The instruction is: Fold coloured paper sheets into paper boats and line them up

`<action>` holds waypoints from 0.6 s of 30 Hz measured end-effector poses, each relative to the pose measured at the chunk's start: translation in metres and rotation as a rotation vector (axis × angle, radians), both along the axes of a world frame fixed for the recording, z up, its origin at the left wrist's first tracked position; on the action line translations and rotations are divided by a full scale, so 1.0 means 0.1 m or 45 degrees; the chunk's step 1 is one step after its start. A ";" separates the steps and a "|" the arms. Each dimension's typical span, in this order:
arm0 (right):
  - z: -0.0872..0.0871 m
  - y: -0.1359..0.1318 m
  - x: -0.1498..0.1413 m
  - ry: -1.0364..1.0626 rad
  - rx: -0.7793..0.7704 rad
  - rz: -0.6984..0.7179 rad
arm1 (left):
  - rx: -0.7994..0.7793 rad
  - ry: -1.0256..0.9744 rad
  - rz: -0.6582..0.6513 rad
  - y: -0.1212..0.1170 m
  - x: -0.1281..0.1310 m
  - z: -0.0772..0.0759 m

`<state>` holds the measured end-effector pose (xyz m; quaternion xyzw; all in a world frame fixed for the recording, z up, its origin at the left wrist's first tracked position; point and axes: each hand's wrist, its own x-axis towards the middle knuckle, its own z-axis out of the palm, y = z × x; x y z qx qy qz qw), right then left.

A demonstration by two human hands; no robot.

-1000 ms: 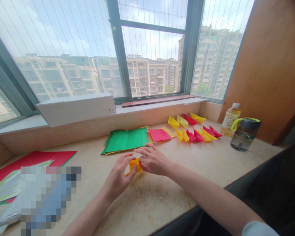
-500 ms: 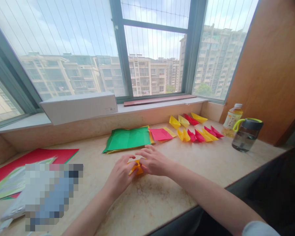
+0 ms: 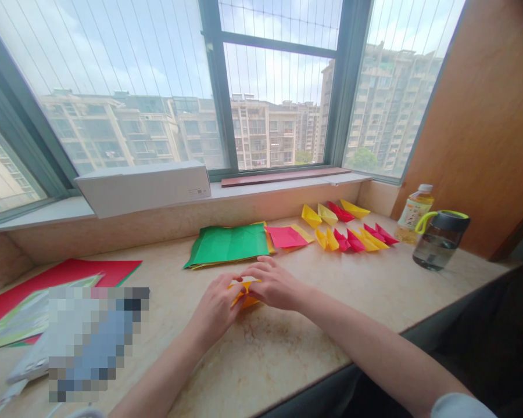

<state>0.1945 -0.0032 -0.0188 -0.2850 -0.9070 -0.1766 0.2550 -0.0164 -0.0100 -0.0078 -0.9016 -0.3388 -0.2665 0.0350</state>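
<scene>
My left hand [image 3: 215, 307] and my right hand [image 3: 274, 284] meet over a small folded piece of orange-yellow paper [image 3: 246, 295] on the marble counter [image 3: 261, 354]. Both hands grip its sides, and their fingers hide much of it. Its exact shape cannot be made out. Farther back stand two rows of small folded paper boats [image 3: 348, 232] in yellow and red. Near them lie a green paper stack [image 3: 229, 245] and a pink sheet [image 3: 285, 237], all beyond my fingertips.
A plastic drink bottle [image 3: 414, 213] and a water flask with a yellow-green handle [image 3: 440, 240] stand at the right. Red paper sheets [image 3: 65, 274] lie at the left beside a pixelated patch [image 3: 96, 342]. A long white box [image 3: 143, 188] rests on the window ledge.
My hands have closed in on the folded paper from both sides, so less of it shows. The view has drifted slightly, shifting the background a little.
</scene>
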 end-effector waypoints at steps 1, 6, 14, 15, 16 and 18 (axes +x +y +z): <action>0.01 0.00 -0.01 -0.005 0.007 0.012 | 0.007 -0.002 -0.008 0.00 0.00 0.00; 0.04 -0.03 -0.01 0.012 0.002 0.011 | 0.047 -0.021 -0.031 0.00 0.00 0.02; 0.02 -0.05 0.03 0.095 -0.131 -0.072 | 0.041 -0.007 0.037 -0.01 0.00 0.03; 0.01 -0.05 0.04 0.101 -0.143 -0.079 | 0.042 -0.006 0.033 -0.02 0.01 0.03; 0.01 -0.05 0.04 0.103 -0.152 -0.084 | 0.047 -0.005 0.032 -0.02 0.01 0.03; -0.01 -0.05 0.05 0.099 -0.155 -0.087 | 0.061 -0.001 0.034 -0.03 0.01 0.03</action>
